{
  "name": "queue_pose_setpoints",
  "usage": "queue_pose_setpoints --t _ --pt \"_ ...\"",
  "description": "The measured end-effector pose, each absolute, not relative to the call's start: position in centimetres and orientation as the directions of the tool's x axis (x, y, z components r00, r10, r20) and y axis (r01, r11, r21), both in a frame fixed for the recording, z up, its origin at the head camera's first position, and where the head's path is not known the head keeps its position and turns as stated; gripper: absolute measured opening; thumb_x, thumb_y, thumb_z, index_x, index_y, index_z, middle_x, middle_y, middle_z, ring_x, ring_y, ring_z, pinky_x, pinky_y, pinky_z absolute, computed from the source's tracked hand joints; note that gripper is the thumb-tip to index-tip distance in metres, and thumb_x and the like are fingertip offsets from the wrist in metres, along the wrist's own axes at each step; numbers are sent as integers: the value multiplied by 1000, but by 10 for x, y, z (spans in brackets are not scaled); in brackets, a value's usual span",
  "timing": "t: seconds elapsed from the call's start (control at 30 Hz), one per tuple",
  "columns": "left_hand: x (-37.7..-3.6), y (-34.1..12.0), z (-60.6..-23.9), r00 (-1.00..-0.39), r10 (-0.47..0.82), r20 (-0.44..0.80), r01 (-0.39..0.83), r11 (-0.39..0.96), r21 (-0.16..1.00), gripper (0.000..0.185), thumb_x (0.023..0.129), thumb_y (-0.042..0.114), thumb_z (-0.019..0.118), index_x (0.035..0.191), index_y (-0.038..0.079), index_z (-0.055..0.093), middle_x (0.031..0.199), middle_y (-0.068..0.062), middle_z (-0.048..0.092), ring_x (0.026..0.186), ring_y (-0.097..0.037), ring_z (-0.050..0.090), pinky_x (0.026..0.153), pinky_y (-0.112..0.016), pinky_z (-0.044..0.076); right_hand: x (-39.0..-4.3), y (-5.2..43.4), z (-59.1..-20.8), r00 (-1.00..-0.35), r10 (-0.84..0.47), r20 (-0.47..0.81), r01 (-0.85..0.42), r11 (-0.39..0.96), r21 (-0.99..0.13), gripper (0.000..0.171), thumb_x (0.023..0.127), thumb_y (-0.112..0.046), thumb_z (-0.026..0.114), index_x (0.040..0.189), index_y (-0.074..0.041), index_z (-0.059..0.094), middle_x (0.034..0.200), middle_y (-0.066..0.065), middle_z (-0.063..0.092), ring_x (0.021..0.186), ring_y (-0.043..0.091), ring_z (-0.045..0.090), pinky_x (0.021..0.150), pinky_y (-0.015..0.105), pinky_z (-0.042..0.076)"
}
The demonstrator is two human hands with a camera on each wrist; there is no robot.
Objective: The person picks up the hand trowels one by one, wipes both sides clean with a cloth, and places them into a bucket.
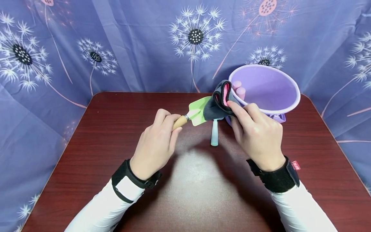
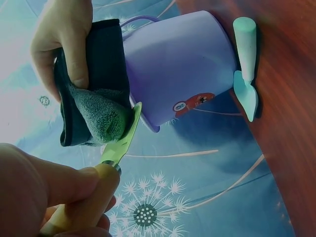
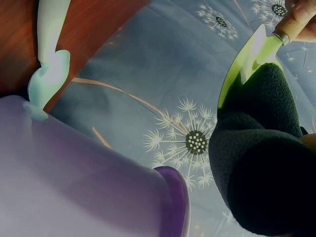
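Note:
My left hand [image 1: 155, 143] grips the wooden handle of a small garden trowel [image 1: 198, 111] with a light green blade. My right hand [image 1: 256, 137] pinches a folded dark grey cloth [image 1: 215, 104] with black edging and a pink inner side. The cloth lies against the trowel's blade and hides its tip. In the left wrist view, fuzzy grey cloth [image 2: 103, 116] touches the green blade [image 2: 127, 138]. The right wrist view shows the bunched cloth [image 3: 259, 98] over part of the blade.
A purple bucket [image 1: 265, 87] with pink handles [image 1: 240, 92] inside stands behind my right hand. A second small trowel [image 1: 214, 133], pale teal, lies on the dark red table [image 1: 95, 154] by the bucket. A blue dandelion-print curtain [image 1: 145, 48] hangs behind.

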State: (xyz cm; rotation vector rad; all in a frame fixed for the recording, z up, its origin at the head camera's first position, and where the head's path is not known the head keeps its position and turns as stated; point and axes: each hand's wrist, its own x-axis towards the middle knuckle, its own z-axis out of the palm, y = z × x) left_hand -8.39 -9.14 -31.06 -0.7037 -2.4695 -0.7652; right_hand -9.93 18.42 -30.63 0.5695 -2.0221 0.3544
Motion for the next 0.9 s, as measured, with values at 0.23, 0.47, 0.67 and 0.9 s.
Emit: queue_pose_setpoints --t 0.23,0.47,0.67,0.9 --pt "-84 -93 -311 -768 321 554 583 709 396 25 103 11 69 127 5 66 110 -9 53 61 -20 58 52 -37 50 -100 182 -307 -400 -198 895 -494 869 -29 31 98 -6 65 124 -14 78 84 12 63 47 32 49 40 47 33" --pt "-84 -93 -310 -777 311 547 575 704 417 24 104 13 69 126 4 66 109 -10 53 62 -20 58 53 -38 51 -100 181 -306 -384 -216 897 -504 864 -8 30 97 -5 66 124 -13 78 83 12 62 48 33 49 40 47 33" --pt "-84 -92 -311 -785 294 545 563 707 429 23 103 13 70 124 4 66 109 -9 53 62 -22 59 54 -40 52 -97 180 -306 -389 -269 881 -547 837 14 33 98 -7 65 128 -13 77 83 13 61 49 34 46 41 47 33" --pt "-84 -92 -311 -791 278 544 551 709 439 24 104 14 69 125 4 67 109 -10 54 60 -23 59 54 -41 52 -96 175 -308 -338 -338 879 -612 788 68 33 98 -6 61 126 -12 78 81 10 59 47 29 38 40 43 30"
